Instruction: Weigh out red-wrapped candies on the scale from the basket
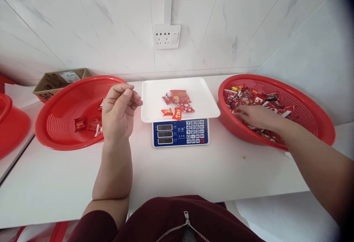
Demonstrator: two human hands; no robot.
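My left hand (pixel 118 107) is raised at the left edge of the scale's white tray (pixel 152 104). Its fingers are curled in with the thumb against them, and nothing shows in them. On the tray lie several red wrapped candies (pixel 180 96). Beneath it, the blue panel of the digital scale (pixel 181 133) has keys and lit readouts. My right hand (pixel 250 115) reaches into the right red basket (pixel 318 124), among many red candy packets (pixel 260 98). Its fingertips are partly hidden there, so what they grip cannot be made out.
A left red basket (pixel 55 124) holds a few red packets (pixel 80 124). Behind it stands a cardboard box (pixel 49 81). Another red basket (pixel 13 124) is at the far left. A tiny gold bit (pixel 245 157) lies on the white table (pixel 193 175). A socket (pixel 166 37) is on the wall.
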